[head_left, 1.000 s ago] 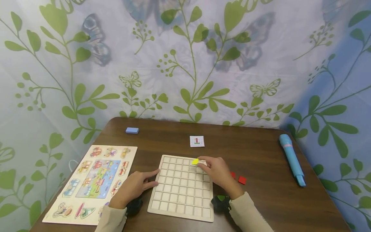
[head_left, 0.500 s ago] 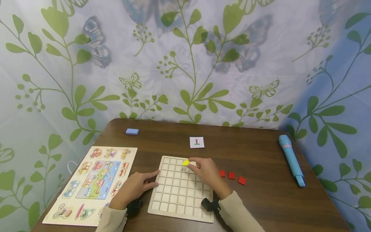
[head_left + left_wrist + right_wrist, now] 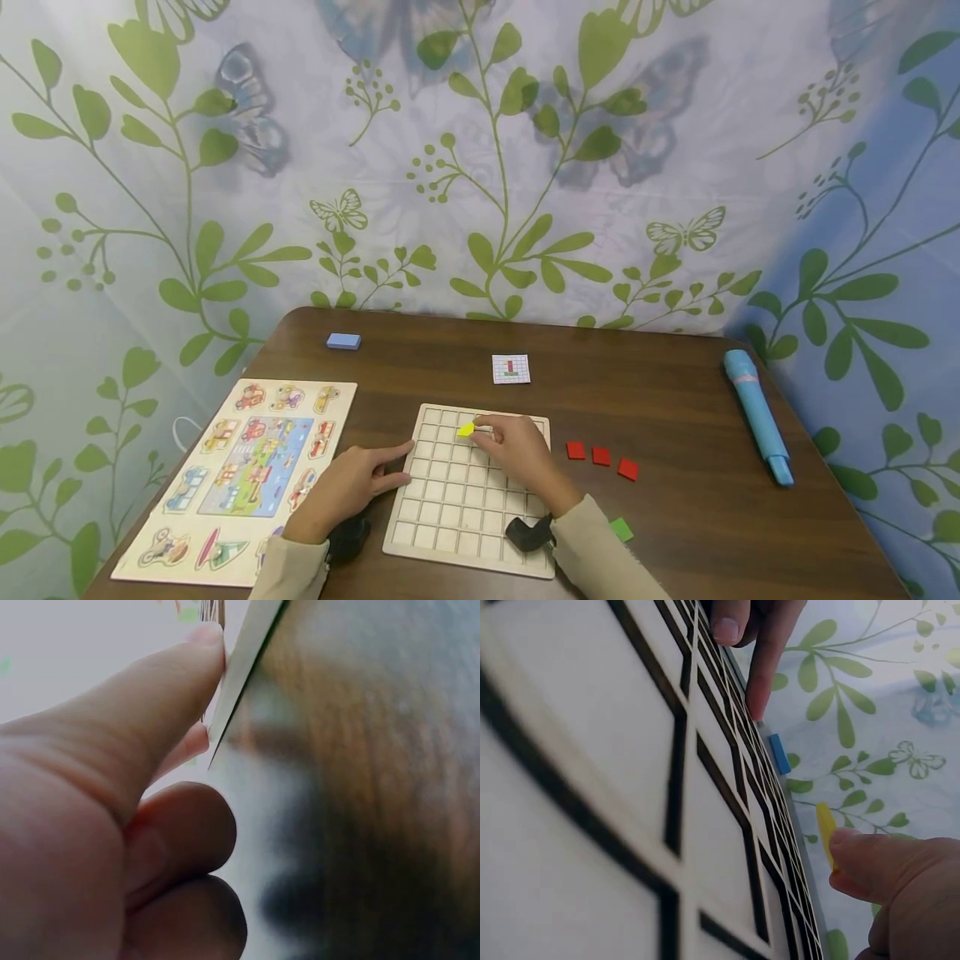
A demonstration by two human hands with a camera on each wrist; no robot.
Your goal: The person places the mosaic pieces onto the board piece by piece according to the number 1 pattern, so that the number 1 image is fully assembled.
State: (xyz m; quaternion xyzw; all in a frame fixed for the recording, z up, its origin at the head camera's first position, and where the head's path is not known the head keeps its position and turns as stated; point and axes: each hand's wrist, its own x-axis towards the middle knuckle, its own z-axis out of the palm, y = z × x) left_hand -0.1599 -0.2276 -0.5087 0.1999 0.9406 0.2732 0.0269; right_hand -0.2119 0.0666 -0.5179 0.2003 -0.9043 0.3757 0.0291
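A pale wooden grid board lies on the brown table. My right hand is over the board's far part and pinches a small yellow square tile at its fingertips; the right wrist view shows the tile just above the grid board. My left hand rests on the table with its thumb and fingers against the board's left edge; the left wrist view shows the thumb pressed on that edge.
Three red tiles and a green tile lie right of the board. A small pattern card sits behind it. A picture puzzle board is at left, a blue block far left, a blue tube at right.
My right hand has carried the yellow tile leftward along the board's far rows. Its moving away uncovered the red and green tiles. The left hand has stayed put.
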